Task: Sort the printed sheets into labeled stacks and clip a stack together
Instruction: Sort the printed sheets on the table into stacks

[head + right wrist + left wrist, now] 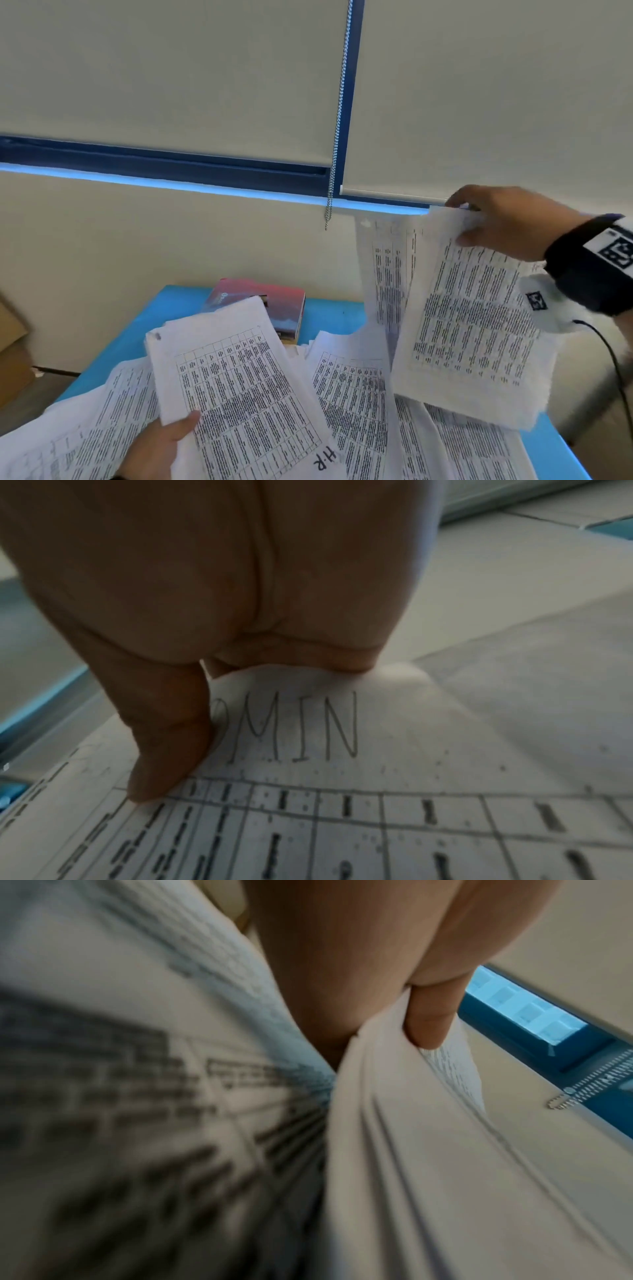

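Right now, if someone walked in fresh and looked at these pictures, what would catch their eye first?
Probably the right hand holding printed sheets up in the air at the right, above the blue table; the right wrist view shows handwritten letters "MIN" at their top. Next, the left hand gripping a stack marked "H.R" at lower centre, with more loose sheets spread over the table and a red book behind them.

Handwritten "H.R" on corner of sheaf (239,387) in left hand (161,445). Sheet (342,818) pinched by right hand (219,588) reads "…MIN", 1st letters hidden. Printed table text too blurred to read.
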`<state>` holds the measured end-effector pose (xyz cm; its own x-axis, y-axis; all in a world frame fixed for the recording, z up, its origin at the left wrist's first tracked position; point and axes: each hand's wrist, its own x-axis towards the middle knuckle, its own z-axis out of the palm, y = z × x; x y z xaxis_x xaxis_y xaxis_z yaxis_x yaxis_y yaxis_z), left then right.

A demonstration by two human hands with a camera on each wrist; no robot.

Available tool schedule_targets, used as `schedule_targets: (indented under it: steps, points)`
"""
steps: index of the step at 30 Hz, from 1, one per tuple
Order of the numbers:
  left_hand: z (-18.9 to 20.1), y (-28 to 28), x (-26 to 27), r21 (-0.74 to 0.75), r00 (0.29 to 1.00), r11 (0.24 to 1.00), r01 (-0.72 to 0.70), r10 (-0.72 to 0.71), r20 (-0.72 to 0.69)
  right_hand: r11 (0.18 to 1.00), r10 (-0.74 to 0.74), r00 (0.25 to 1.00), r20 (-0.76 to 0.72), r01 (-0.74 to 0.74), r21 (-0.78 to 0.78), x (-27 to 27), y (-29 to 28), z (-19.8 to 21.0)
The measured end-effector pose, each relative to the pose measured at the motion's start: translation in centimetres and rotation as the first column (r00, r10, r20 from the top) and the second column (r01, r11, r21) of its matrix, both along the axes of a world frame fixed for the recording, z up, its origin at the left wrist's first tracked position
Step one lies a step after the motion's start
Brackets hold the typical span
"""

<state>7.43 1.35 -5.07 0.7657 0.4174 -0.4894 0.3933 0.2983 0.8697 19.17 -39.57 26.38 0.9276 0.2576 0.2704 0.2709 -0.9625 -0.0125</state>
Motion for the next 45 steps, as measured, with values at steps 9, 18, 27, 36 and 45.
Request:
schedule_targets:
  steps: [9, 18, 27, 36, 45]
  points:
    - [6.3, 2.5, 0.8, 0.197, 0.963, 0.974, -0.115, 0.061, 0.261, 0.994, 0.109, 0.971, 0.214, -0.112, 0.004, -8.3, 3.1, 10.1]
    - [12.6, -1.3, 0.1, 0.408, 0.891, 0.909, 0.085, -0.252, 0.377, 0.940, 0.341, 0.940, 0.010, -0.340, -0.037, -8.7, 9.9, 7.3]
    - [14.3, -5.3, -2.9, 0.451, 0.775, 0.822, 0.348, -0.523, 0.354, 0.923, 0.385, 0.922, -0.029, -0.386, -0.014, -4.9, 12.2, -0.3]
    - [11.3, -6.9, -4.0, 0.151, 0.764, 0.889, 0.432, -0.450, 0.462, 0.931, 0.358, 0.933, -0.030, -0.354, 0.082, -4.8, 12.3, -2.8]
    - [10.8, -8.0, -4.0, 0.219, 0.858, 0.972, 0.084, -0.182, 0.481, 0.898, 0.408, 0.912, 0.041, -0.409, 0.161, -5.4, 12.7, -3.6]
